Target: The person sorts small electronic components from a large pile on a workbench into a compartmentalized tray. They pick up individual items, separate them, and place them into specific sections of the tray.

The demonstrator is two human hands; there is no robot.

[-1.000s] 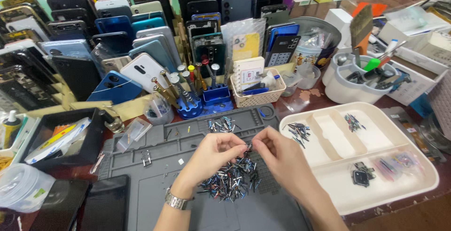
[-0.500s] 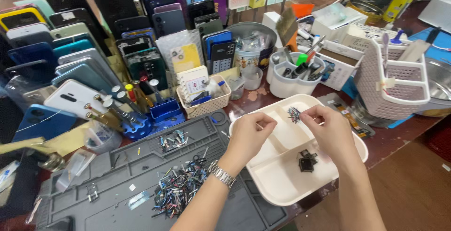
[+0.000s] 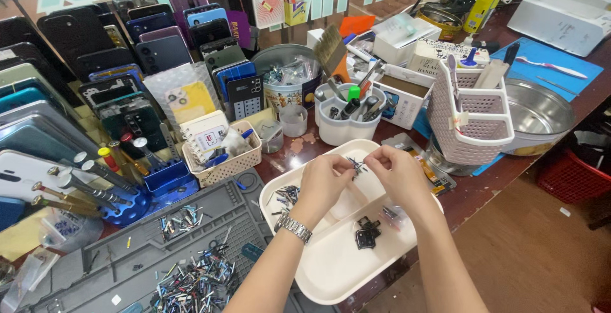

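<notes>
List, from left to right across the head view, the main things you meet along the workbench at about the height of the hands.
Blue screwdriver stand → woven basket → left hand → right hand over the cream tray → white slotted caddy → steel bowl.

A tray (image 3: 331, 268) sits on the table (image 3: 490, 179), right of a mat (image 3: 127, 256) strewn with small parts (image 3: 191, 281). Behind the tray stands a tub (image 3: 344, 128) of tools; to its right, a basket (image 3: 474, 119), then a bowl (image 3: 541, 116). Phone covers (image 3: 95, 77) line the back left.
</notes>
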